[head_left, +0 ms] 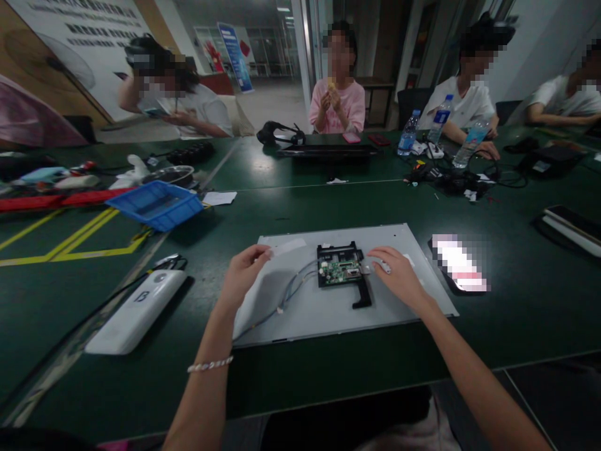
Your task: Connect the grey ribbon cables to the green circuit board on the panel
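Observation:
A flat grey-white panel (pixel 300 313) lies on the table in front of me. On it sits a black plastic bracket (pixel 362 294) holding a green circuit board (pixel 339 271), with thin grey cables (pixel 286 291) running off to the left. My left hand (pixel 246 269) is closed in a pinch on a whitish, see-through strip (pixel 288 247) above the panel's upper left. At the board's right edge, my right hand (pixel 397 269) has its fingers bent around a small silvery-white piece, too small to name.
A white power bank (pixel 138 310) with a cable lies left, and a lit phone (pixel 457 263) right. Beyond are a blue plastic bin (pixel 157 203), a dark flat screen-like object (pixel 328 151), water bottles (pixel 408 133) and tangled black cables (pixel 451 178). Several people sit across the table.

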{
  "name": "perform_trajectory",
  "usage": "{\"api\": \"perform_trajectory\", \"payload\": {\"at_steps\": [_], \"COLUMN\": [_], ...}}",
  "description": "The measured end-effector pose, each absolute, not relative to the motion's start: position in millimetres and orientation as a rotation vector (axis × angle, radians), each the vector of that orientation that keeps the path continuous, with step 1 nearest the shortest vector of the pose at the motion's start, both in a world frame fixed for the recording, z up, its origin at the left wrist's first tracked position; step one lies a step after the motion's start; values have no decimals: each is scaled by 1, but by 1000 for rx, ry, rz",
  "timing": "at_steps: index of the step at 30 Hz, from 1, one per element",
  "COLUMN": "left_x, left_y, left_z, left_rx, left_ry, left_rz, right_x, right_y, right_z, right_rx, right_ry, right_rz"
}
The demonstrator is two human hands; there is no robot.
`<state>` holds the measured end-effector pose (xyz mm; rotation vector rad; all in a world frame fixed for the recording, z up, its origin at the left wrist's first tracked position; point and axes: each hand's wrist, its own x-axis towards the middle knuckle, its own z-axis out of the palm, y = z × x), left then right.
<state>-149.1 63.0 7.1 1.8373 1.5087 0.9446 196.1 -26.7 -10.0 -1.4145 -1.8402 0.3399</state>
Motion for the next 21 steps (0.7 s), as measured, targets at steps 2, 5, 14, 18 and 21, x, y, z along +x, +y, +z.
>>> {"api": "perform_trajectory", "payload": {"at_steps": [2,5,14,18,21], "left_x": [-144,-134,-119,-115,-112], "left_y": [58,54,48,47,47], "left_z": [10,8,-4,-4,-5], "left_rx": [1904,2065,2463,2527,2574], "left_ry": [1397,1248,1380,1408,1409], "left_rz": [830,721,600,549,514], "right_x": [193,186,146,123,111], "right_y": [-27,-27,-41,-41,-40], "right_z": [-9,-5,20,22,22], "right_rx": [-1399,-1364,-1246,-1183,-1157], "right_ry": [-1848,-1886,-2091,-2223,-2306], "right_rz": [342,360,458,450,392]}}
